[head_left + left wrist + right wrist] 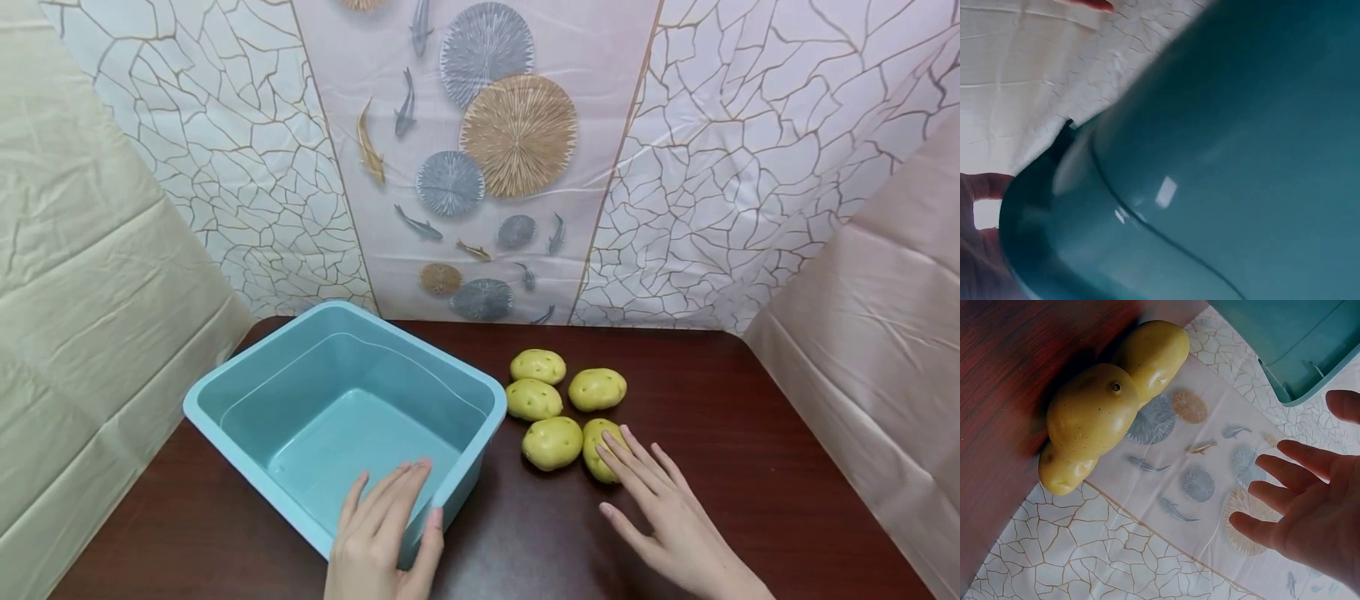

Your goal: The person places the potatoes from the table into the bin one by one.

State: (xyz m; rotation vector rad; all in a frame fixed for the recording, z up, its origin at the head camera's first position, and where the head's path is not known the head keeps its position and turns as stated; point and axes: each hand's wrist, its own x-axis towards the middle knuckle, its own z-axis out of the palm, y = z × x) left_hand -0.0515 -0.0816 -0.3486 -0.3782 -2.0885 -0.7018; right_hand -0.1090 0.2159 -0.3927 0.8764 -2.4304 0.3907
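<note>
A light blue plastic basin (232,450) stands at the left of the table, its inside bare. My left hand (382,533) is at the basin's near right corner, fingers extended over the inside and thumb beside the outer rim. In the left wrist view the basin's wall (1210,156) hides most of that hand. Several yellow potatoes (552,443) lie in a cluster right of the basin. My right hand (667,517) is spread above the nearest right potato (597,454), fingertips overlapping it in the head view. The right wrist view shows this hand (1316,506) holding nothing, apart from the potatoes (1091,412).
The dark red-brown table (720,417) ends at a patterned cloth backdrop (675,208) behind. Pale cloth walls (105,333) close off the left and right sides. The basin's right corner comes close to the left potatoes.
</note>
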